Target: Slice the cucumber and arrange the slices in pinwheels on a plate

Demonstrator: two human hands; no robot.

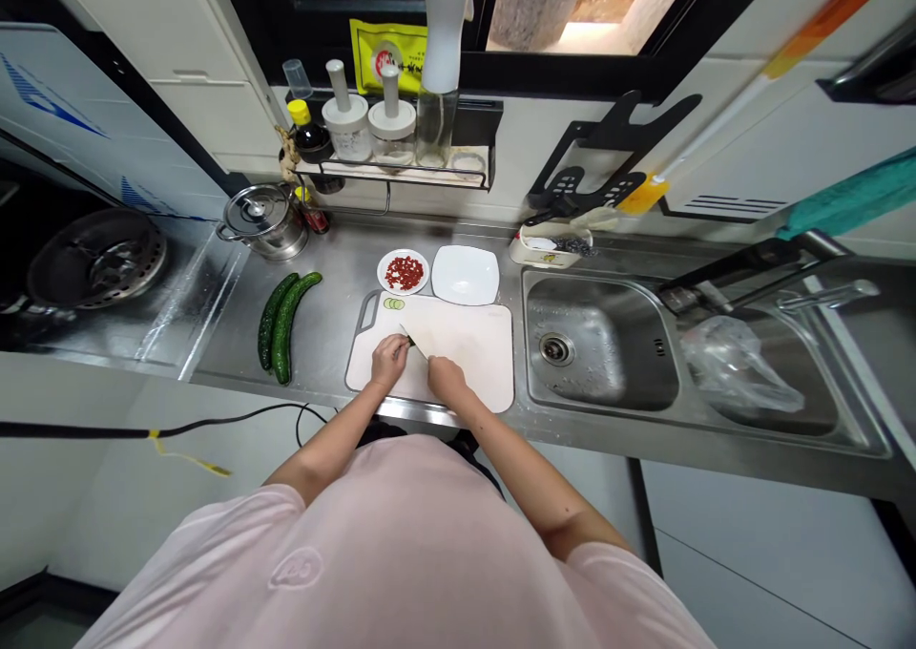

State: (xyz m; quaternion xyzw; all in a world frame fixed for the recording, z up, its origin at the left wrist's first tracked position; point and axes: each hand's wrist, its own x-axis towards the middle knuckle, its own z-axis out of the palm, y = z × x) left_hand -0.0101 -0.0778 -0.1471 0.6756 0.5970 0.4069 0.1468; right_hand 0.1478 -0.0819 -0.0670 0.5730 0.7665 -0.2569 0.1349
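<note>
My right hand (447, 379) is closed around the handle of a kitchen knife (418, 346), whose narrow blade points up and left over the white cutting board (479, 348). At the blade's left side, my left hand (388, 361) has its fingers curled on a small dark-green piece of cucumber (410, 341), mostly hidden by the fingers. A few thin cucumber slices (393, 303) lie at the board's upper left. Two whole cucumbers (287, 329) rest side by side on the steel counter, left of the board.
Behind the board stand a small plate of red chopped pieces (383, 261) and a white square dish (465, 275). A lidded pot (264, 224) is at the back left, a frying pan (96, 248) farther left. To the right are a sink (608, 344) and a plastic bag (737, 363).
</note>
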